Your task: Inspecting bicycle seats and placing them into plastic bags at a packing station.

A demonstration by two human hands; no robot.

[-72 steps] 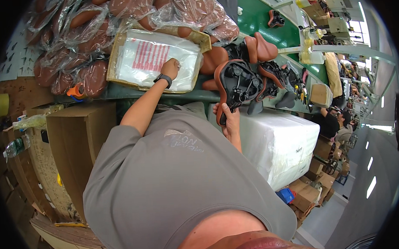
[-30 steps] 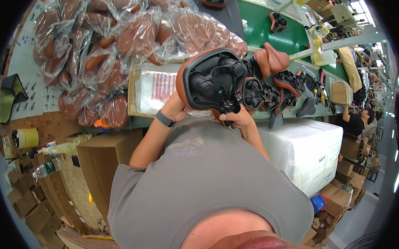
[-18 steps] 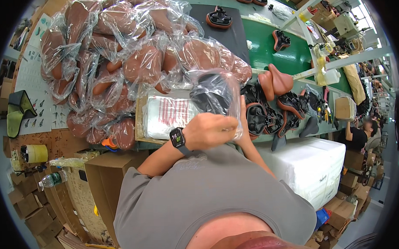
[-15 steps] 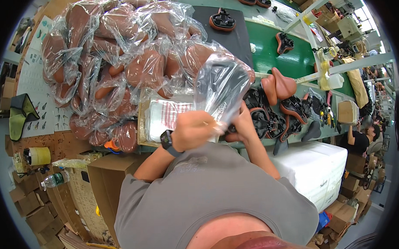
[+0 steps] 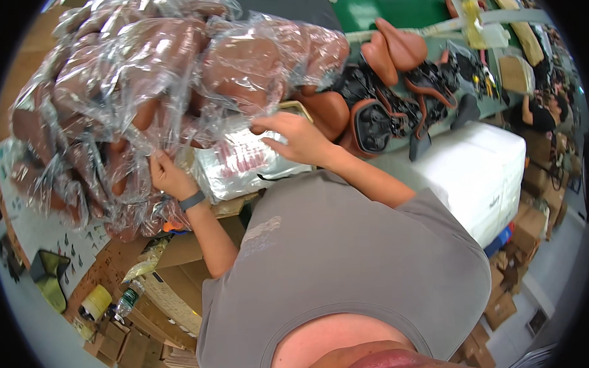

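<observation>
Brown bicycle saddles in clear plastic bags lie heaped at the left and middle of the bench. My left hand is at the near edge of this heap, its fingers closed on a loose end of a clear bag. Over a box of flat, shiny plastic bags with red print, my right hand is open, fingers apart and holding nothing. A bagged saddle lies just beyond it. To its right sits an unwrapped brown saddle.
Several upturned saddles with black undersides stand right of the box, beside upright brown saddles. A white wrapped block is by my right elbow. An open cardboard box stands below my left forearm. A co-worker is at far right.
The bagged saddle with its dark underside showing has left my hands. My left hand moved left to the heap; my right hand moved left over the box and opened. The view has shifted.
</observation>
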